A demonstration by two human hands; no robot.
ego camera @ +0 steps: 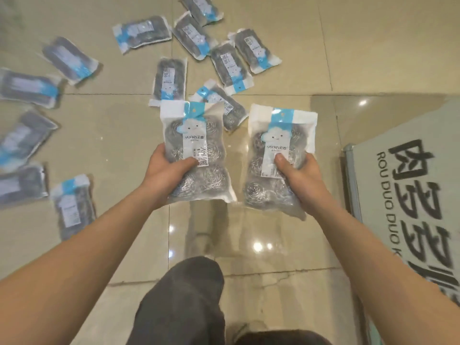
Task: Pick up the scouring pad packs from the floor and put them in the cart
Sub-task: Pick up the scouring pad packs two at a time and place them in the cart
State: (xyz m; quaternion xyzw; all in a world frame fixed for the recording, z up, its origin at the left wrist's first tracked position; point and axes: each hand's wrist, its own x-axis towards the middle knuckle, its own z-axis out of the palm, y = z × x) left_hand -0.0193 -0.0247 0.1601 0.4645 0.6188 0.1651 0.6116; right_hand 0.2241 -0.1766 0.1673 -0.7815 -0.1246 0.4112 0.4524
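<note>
1. My left hand (167, 168) is closed around one scouring pad pack (196, 155), with the thumb across the label and the fingers hidden behind it. The pack is upright and lifted off the floor (273, 245).
2. My right hand (297, 174) grips a second pack (276, 160) in the same way, thumb on the front. The two packs are side by side and do not touch.
3. The cart (403, 185) is, I think, the grey panel with black printed characters at the right edge of the view. Only this part shows, so I cannot see its opening.
4. Many more packs (171, 78) lie on the tiles, most toward the far and left edges of the floor. Some overlap each other, so the task is at an early stage, in my judgement.
5. To do this step well, I would turn to the right and carry both packs over the rim before I open the fingers.
6. The plastic looks smooth and the pads inside are soft, so I would keep a firm thumb pressure and hold the packs near their middle so that they do not slip.
7. I would release one hand first, then the other, so each pack falls inside.
</note>
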